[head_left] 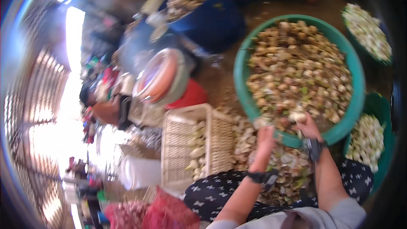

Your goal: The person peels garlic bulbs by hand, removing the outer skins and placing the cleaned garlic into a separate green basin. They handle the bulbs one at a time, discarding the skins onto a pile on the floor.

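Observation:
A large round green tub point(240, 80) in front of me is heaped with small brown-skinned onions point(301, 68). Both my hands are over its near rim. My right hand point(309, 128) is closed around a pale, peeled-looking onion point(298, 116). Just to its left, my left hand point(265, 135) is bent at the rim with something pale at its fingertips; blur hides what that is. Dark bands circle both wrists. Below the rim, between my forearms, lies a pile of loose papery peelings point(290, 169).
Left of my knee stands a cream plastic crate point(207, 112) with pale peeled onions inside. Green basins of white onions point(369, 138) line the right side. Farther left are a white bucket point(137, 173), a red mesh sack point(167, 212), stacked tubs and a blue barrel point(212, 23).

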Action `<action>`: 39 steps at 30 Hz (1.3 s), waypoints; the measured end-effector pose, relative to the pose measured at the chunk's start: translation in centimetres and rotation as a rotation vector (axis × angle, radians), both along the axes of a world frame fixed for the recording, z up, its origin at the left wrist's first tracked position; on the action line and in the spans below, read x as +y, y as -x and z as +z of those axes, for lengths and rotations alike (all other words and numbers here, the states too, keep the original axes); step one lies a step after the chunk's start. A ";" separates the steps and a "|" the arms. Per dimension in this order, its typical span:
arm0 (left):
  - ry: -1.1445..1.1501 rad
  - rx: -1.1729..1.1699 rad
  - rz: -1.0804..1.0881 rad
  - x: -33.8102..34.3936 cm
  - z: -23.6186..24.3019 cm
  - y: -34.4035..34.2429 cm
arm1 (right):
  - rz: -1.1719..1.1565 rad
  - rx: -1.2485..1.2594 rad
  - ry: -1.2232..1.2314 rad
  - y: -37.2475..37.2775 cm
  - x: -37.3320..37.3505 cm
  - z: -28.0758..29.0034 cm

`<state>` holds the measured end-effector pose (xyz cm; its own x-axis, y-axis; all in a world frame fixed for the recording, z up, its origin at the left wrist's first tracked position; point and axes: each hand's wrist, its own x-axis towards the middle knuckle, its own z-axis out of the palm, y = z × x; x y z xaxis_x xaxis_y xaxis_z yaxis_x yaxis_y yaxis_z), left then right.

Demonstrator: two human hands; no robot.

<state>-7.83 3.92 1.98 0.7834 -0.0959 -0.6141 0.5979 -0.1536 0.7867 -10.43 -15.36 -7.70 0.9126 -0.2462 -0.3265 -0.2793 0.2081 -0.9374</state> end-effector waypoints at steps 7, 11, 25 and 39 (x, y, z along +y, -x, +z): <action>0.025 -0.400 -0.151 -5.0 -1.9 2.7 | 0.063 -0.173 0.536 7.7 5.1 10.9; 0.142 -0.279 -0.011 -4.3 -2.2 4.4 | 0.063 -0.158 0.252 8.5 5.6 10.6; 0.474 0.013 -0.121 -0.5 0.7 5.4 | 0.040 -0.006 -0.265 9.4 6.6 10.2; 0.175 -0.372 -0.217 1.1 2.9 6.9 | 0.030 -0.013 -0.780 9.3 4.5 10.3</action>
